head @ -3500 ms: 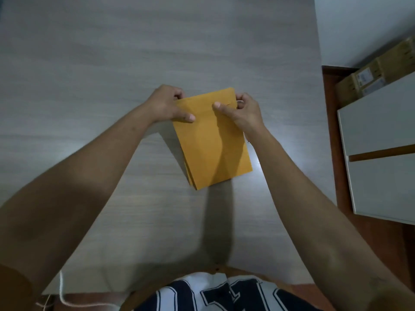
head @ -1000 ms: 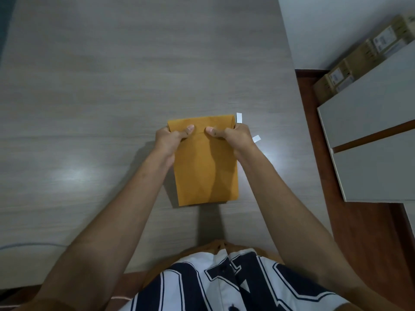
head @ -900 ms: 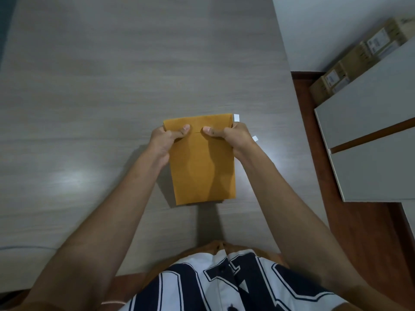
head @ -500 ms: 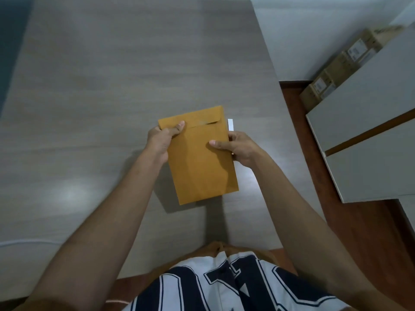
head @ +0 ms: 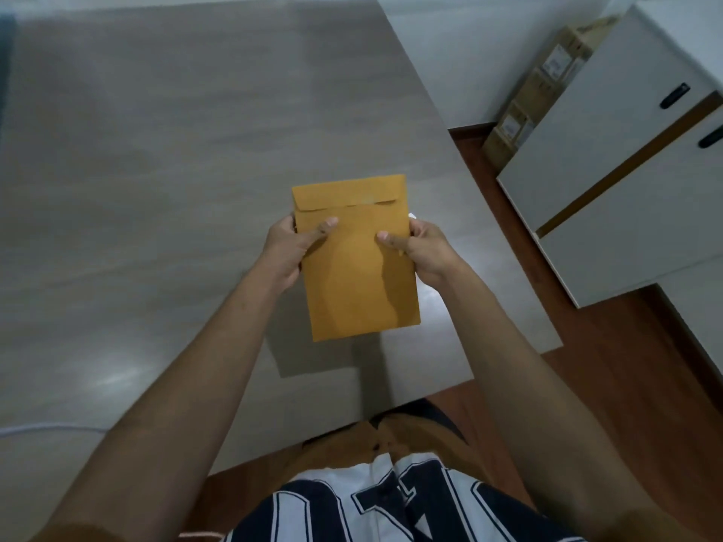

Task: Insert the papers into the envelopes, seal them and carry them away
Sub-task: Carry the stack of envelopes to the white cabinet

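A brown envelope [head: 358,267] with its flap folded down is lifted above the grey table [head: 156,189], casting a shadow on it. My left hand [head: 291,248] grips the envelope's left edge, thumb on the front. My right hand [head: 424,250] grips the right edge the same way. A small white strip [head: 412,215] peeks out just behind the envelope's right edge by my right fingers. Whether more envelopes lie stacked behind the front one, I cannot tell.
White cabinets [head: 626,158] with dark handles stand at the right over a reddish wood floor [head: 610,365]. Cardboard boxes [head: 540,88] lean against the wall behind them. A thin white cable [head: 47,427] lies near the table's front left edge.
The envelope has been lifted off the table and raised toward me. Both hands slid down from the flap to the side edges. The view shifted, showing more floor and cabinets.
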